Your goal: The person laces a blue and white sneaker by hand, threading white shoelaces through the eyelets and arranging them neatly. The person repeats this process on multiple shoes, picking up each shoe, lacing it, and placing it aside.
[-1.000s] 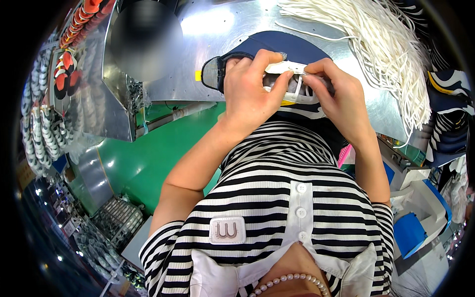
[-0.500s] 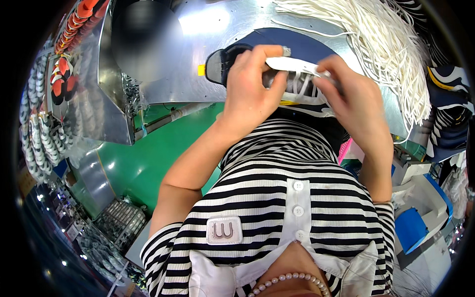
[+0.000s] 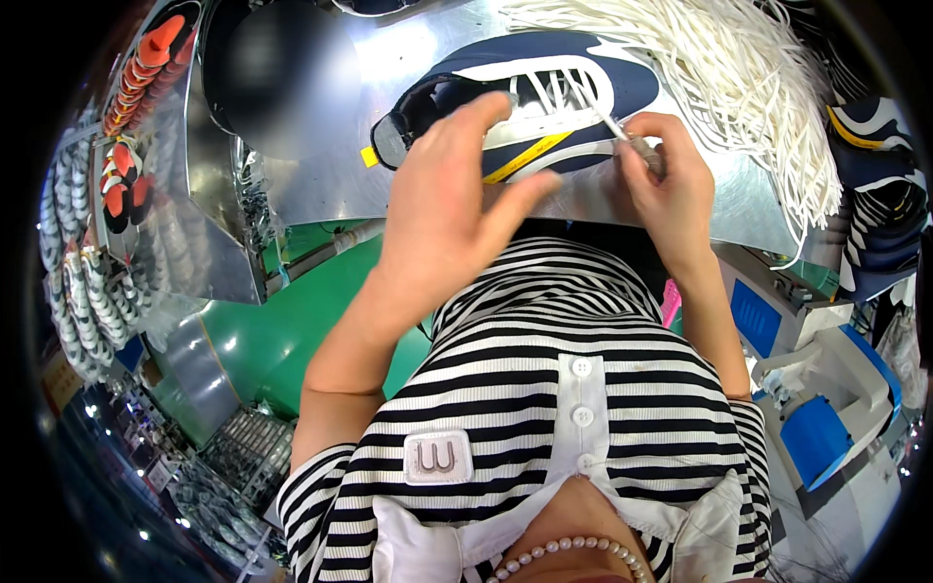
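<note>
A navy shoe upper (image 3: 525, 49) with white trim and a yellow side stripe lies on the metal bench, its opening to the left. White lace (image 3: 606, 119) crosses several of its eyelet rows and runs taut from the toe end to my right hand (image 3: 673, 180). That hand's thumb and fingers are pinched on the lace; a greyish-brown wrap shows at the fingertips. Over the near left side of the shoe is my left hand (image 3: 442, 194), slightly blurred, thumb and forefinger spread apart with nothing between them. A grey wrap covers one fingertip.
A heap of loose white laces (image 3: 768, 117) covers the bench's right end. Navy shoe uppers (image 3: 880, 214) are stacked beyond it. A dark round blurred object (image 3: 282, 78) stands at the back left. Orange-and-black shoe parts (image 3: 146, 73) hang at far left. A blue-and-white machine (image 3: 826, 428) stands lower right.
The white tongue-like piece between my hands has been let go. My left hand has moved left and opened; my right hand has drawn the lace toward me. The shoe now lies flatter and more exposed.
</note>
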`<state>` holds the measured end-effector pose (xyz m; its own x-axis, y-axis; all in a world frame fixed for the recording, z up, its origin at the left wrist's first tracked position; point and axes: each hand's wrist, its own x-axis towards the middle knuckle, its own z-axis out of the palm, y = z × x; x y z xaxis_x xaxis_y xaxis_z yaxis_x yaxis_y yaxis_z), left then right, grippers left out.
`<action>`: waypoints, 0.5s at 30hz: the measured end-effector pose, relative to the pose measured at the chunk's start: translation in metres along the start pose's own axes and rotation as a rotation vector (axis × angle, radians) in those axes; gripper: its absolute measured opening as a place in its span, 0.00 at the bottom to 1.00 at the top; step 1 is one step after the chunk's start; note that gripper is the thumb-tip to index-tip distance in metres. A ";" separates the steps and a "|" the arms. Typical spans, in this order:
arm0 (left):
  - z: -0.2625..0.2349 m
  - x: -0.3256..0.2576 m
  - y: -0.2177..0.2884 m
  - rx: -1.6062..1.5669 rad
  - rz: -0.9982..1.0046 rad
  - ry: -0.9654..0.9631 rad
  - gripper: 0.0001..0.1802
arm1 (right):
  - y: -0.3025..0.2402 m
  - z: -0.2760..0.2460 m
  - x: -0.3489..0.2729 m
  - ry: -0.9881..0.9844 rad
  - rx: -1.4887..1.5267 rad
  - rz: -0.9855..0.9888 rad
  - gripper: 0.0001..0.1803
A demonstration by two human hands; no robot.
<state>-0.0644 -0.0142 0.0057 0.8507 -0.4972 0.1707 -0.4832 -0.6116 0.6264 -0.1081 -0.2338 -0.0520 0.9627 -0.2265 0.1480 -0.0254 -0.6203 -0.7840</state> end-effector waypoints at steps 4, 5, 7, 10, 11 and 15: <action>0.022 0.015 0.004 0.222 0.099 0.051 0.21 | -0.036 -0.024 0.002 0.152 0.276 -0.164 0.09; 0.031 0.023 -0.004 0.171 0.060 0.046 0.18 | -0.047 -0.037 -0.003 0.161 0.203 -0.340 0.11; 0.037 0.030 -0.015 0.107 0.048 0.146 0.15 | -0.051 -0.052 -0.017 -0.256 0.103 -0.631 0.12; 0.029 0.037 -0.018 0.081 0.033 0.174 0.13 | -0.024 -0.047 -0.044 -0.669 0.013 -0.427 0.09; 0.027 0.037 -0.020 0.078 0.038 0.179 0.13 | -0.020 -0.046 -0.048 -0.726 0.012 -0.355 0.09; 0.024 0.030 -0.017 0.051 0.106 0.204 0.11 | -0.020 -0.042 -0.037 -0.451 0.263 0.190 0.10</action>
<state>-0.0359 -0.0336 -0.0177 0.8163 -0.4286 0.3873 -0.5776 -0.5957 0.5582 -0.1542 -0.2445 -0.0164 0.9692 0.0635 -0.2381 -0.1974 -0.3782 -0.9044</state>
